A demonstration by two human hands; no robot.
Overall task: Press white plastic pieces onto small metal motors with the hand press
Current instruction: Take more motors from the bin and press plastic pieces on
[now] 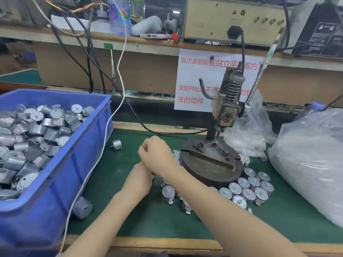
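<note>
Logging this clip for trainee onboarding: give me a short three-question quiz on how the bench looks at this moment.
1. True or false: a motor sits in the fixture of the hand press.
2. Where is the blue bin of motors? A) left of the press B) right of the press C) on the shelf behind
3. Fill in: the upright motors in front of the press base stand on a green ____.
Key: 1 false; 2 A; 3 mat.

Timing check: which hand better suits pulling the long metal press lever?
Probably right: right hand is nearer the dark round press base, the lever rises on that side; left hand sits farther off.
</note>
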